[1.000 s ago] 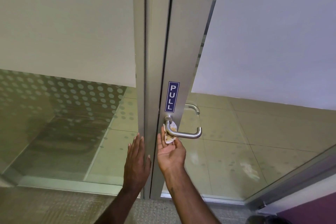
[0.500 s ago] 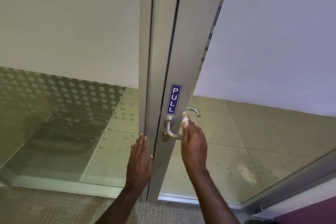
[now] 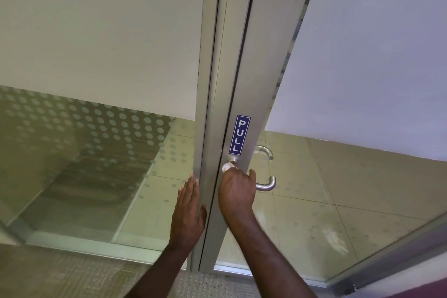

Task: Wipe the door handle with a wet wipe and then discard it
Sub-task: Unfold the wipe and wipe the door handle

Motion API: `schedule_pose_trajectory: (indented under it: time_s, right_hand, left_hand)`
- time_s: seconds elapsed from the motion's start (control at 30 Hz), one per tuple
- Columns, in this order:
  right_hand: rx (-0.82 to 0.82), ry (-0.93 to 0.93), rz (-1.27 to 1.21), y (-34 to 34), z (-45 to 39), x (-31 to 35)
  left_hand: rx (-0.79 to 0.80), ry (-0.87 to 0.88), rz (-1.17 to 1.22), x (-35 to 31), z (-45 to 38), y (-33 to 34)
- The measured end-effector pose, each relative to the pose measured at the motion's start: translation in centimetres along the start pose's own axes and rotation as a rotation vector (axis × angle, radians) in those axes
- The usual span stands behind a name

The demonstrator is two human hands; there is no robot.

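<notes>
A silver lever door handle point(image 3: 266, 186) sticks out from the aluminium door stile, just under a blue PULL sticker point(image 3: 239, 134). My right hand point(image 3: 237, 193) is wrapped over the inner part of the handle near its base, pressing a crumpled white wet wipe point(image 3: 228, 166) against the metal; only a bit of the wipe shows above my fingers. My left hand point(image 3: 189, 210) lies flat with fingers extended against the fixed door frame point(image 3: 205, 128), to the left of the handle, holding nothing.
The glass door has frosted film above and a clear lower pane; a second handle point(image 3: 266, 151) shows through the glass on the far side. A dotted glass panel stands to the left. Tiled floor lies beyond, carpet under me.
My right hand turned from palm-up under the handle to over it, then slid back left toward the handle's base with the wipe. My left hand stayed flat on the frame.
</notes>
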State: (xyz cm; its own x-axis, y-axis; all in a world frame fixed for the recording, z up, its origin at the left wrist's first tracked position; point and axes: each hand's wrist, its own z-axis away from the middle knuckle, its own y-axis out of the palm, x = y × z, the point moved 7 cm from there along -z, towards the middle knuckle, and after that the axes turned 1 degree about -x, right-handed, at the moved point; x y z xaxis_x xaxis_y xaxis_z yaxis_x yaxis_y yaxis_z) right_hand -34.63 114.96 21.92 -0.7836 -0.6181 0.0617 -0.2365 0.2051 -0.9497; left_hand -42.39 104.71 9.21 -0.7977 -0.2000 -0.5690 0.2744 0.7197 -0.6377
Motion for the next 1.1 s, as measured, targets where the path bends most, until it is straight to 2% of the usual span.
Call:
schedule_pose_trajectory:
  time_s: [0.17,0.23,0.4,0.47,0.57,0.7,0.8,0.97,1.1]
  right_hand:
    - [0.137,0.087,-0.122,1.5,-1.2,-2.2]
    - [0.141,0.100,-0.132,1.9,-1.0,-2.3]
    - [0.039,0.008,0.075,2.3,-0.3,-1.7]
    - [0.038,-0.068,0.105,2.4,-0.6,-2.0]
    - [-0.047,-0.211,0.134,2.2,0.4,-2.6]
    - [-0.214,-0.317,0.177,1.9,2.0,-6.0]
    - [-0.249,-0.357,0.223,1.8,1.8,-9.9]
    - [-0.228,-0.337,0.258,1.9,2.0,-13.7]
    - [-0.120,-0.187,0.127,2.3,2.5,-13.3]
  left_hand:
    - [0.012,0.007,0.004,-1.6,-0.9,-0.1]
    - [0.018,0.016,0.021,-2.4,-1.0,0.3]
    - [0.058,0.020,0.067,-4.9,-1.2,1.5]
    - [0.068,0.017,0.068,-5.9,-1.0,1.9]
    - [0.048,0.002,0.086,-6.6,-0.5,1.7]
    - [0.007,0.005,0.116,-6.4,0.0,0.9]
    - [-0.035,-0.001,0.137,-5.9,0.2,-0.2]
    - [-0.100,0.042,0.201,-6.2,-0.3,-1.9]
    - [-0.137,0.064,0.290,-7.1,-1.1,-2.6]
